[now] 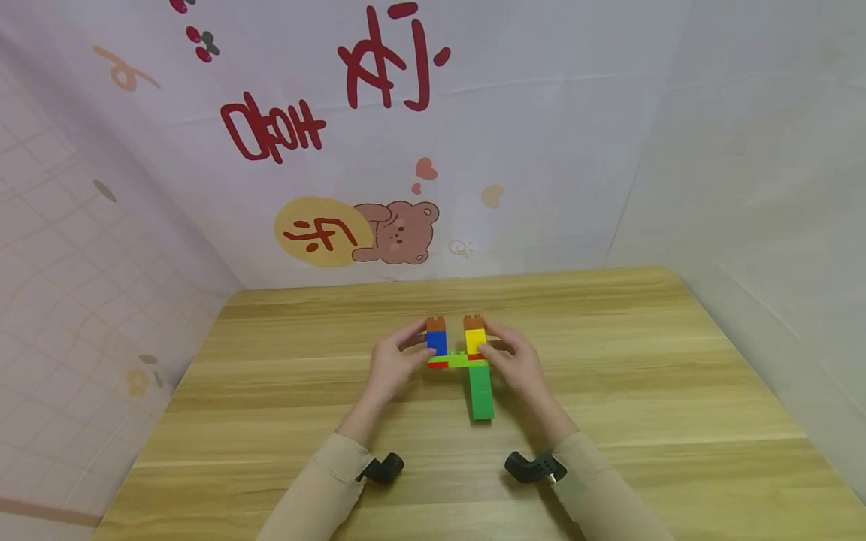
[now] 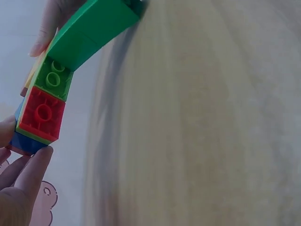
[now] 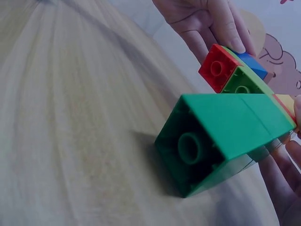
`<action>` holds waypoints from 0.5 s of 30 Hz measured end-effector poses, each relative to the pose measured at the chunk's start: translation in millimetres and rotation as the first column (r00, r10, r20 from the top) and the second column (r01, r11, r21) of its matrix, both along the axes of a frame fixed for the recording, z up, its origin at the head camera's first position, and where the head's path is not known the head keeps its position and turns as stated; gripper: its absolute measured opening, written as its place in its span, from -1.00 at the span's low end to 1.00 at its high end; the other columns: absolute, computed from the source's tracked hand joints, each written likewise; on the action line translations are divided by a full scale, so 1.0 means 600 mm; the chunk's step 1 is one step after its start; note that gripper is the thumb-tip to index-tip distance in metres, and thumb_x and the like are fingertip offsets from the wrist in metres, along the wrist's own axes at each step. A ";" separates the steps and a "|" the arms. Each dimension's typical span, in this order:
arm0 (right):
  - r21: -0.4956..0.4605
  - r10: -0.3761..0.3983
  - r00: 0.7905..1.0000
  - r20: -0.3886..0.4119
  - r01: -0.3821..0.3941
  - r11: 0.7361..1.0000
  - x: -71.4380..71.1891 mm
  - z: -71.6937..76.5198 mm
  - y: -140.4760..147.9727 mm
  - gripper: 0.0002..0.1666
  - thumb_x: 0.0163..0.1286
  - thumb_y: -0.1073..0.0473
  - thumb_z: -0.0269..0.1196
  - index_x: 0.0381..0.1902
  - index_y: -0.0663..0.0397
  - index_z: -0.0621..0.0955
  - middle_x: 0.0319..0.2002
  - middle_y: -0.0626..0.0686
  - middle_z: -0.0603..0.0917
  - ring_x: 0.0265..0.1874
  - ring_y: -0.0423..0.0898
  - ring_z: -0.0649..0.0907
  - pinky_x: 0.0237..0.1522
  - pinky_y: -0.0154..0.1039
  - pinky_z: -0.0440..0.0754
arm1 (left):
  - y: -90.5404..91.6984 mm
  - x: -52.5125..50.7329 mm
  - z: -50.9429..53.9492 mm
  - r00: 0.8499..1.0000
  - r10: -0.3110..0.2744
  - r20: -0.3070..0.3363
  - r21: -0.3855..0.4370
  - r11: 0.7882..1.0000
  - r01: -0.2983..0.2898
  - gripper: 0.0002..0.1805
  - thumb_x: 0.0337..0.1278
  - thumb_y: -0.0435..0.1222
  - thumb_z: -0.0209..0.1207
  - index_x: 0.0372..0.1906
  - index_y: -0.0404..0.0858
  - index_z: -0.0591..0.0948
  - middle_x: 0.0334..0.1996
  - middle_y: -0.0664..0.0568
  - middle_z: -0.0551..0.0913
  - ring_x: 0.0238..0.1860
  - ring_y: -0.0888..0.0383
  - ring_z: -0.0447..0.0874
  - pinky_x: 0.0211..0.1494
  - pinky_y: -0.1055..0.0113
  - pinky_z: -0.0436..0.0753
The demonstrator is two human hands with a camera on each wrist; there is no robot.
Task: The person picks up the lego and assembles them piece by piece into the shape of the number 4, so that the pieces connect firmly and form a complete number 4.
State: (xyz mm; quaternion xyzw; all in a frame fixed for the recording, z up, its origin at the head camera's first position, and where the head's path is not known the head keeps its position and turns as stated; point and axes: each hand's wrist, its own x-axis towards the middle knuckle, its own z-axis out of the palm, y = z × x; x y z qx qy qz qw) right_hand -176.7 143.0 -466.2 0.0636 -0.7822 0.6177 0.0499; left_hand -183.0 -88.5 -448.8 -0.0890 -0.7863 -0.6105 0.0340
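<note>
Both hands hold one joined build of toy building bricks just over the tabletop. My left hand (image 1: 391,366) pinches its left column, a blue brick (image 1: 436,343) topped by brown. With thumb and fingers, my right hand (image 1: 518,367) grips the right column, a yellow brick (image 1: 475,340) also topped by brown. A lime-green brick (image 1: 458,361) bridges the two columns. Under its left end sits a red brick (image 2: 43,113), hollow side showing. From the right end a green brick leg (image 3: 235,122) extends toward me, its open underside visible in the right wrist view.
A wood-grain table (image 1: 284,406) lies under the hands. Behind it hangs a white cloth (image 1: 555,150) with a printed bear and red characters, and similar cloth covers both sides. Black wrist devices (image 1: 387,469) stick out from the sleeves.
</note>
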 end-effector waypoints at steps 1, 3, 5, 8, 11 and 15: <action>0.011 0.004 1.000 0.011 -0.004 1.000 0.003 0.005 0.000 -0.42 0.37 0.29 0.31 0.33 0.21 0.49 0.25 0.26 0.50 0.04 0.22 0.62 0.12 0.01 0.59 | 0.000 0.001 -0.002 1.000 -0.005 0.008 -0.004 1.000 0.005 -0.41 0.09 -0.43 0.39 0.28 -0.24 0.57 0.17 -0.10 0.62 0.12 -0.07 0.63 0.09 0.14 0.63; 0.020 0.013 1.000 0.015 -0.014 1.000 0.010 0.014 0.000 -0.44 0.37 0.30 0.31 0.31 0.28 0.49 0.24 0.29 0.51 0.05 0.24 0.61 0.12 0.04 0.58 | 0.001 0.001 -0.006 1.000 -0.014 0.024 -0.004 1.000 0.014 -0.40 0.09 -0.44 0.38 0.30 -0.25 0.55 0.16 -0.12 0.62 0.12 -0.07 0.63 0.09 0.16 0.64; 0.019 0.020 1.000 0.019 -0.020 1.000 0.015 0.019 0.002 -0.45 0.37 0.29 0.32 0.29 0.31 0.51 0.22 0.30 0.53 0.04 0.23 0.61 0.10 0.03 0.58 | 0.001 0.001 -0.010 0.999 -0.021 0.033 -0.002 1.000 0.021 -0.39 0.08 -0.46 0.38 0.31 -0.28 0.54 0.16 -0.15 0.62 0.12 -0.09 0.63 0.08 0.16 0.64; 0.016 0.019 0.999 0.031 -0.020 1.000 0.011 0.003 0.009 -0.46 0.36 0.23 0.34 0.27 0.23 0.55 0.20 0.23 0.58 0.03 0.16 0.63 0.07 -0.04 0.58 | 0.002 0.000 -0.015 0.999 -0.031 0.036 -0.001 1.000 0.031 -0.38 0.08 -0.47 0.37 0.31 -0.32 0.52 0.16 -0.18 0.61 0.12 -0.10 0.63 0.08 0.16 0.64; 0.008 0.017 0.999 0.048 -0.017 1.000 0.001 -0.023 0.015 -0.44 0.36 0.15 0.35 0.29 0.10 0.55 0.23 0.17 0.57 0.05 0.09 0.63 0.08 -0.06 0.58 | 0.004 0.001 -0.018 0.999 -0.034 0.028 -0.013 0.999 0.034 -0.39 0.10 -0.46 0.37 0.30 -0.35 0.52 0.15 -0.20 0.61 0.12 -0.11 0.63 0.09 0.16 0.63; -0.004 0.019 0.998 0.056 -0.019 1.000 -0.005 -0.040 0.019 -0.42 0.34 0.07 0.37 0.30 0.03 0.56 0.22 0.13 0.58 0.05 0.06 0.63 0.09 -0.02 0.58 | 0.006 0.000 -0.021 0.999 -0.028 0.028 -0.022 0.999 0.029 -0.41 0.11 -0.45 0.36 0.29 -0.38 0.52 0.14 -0.23 0.61 0.13 -0.11 0.63 0.12 0.15 0.61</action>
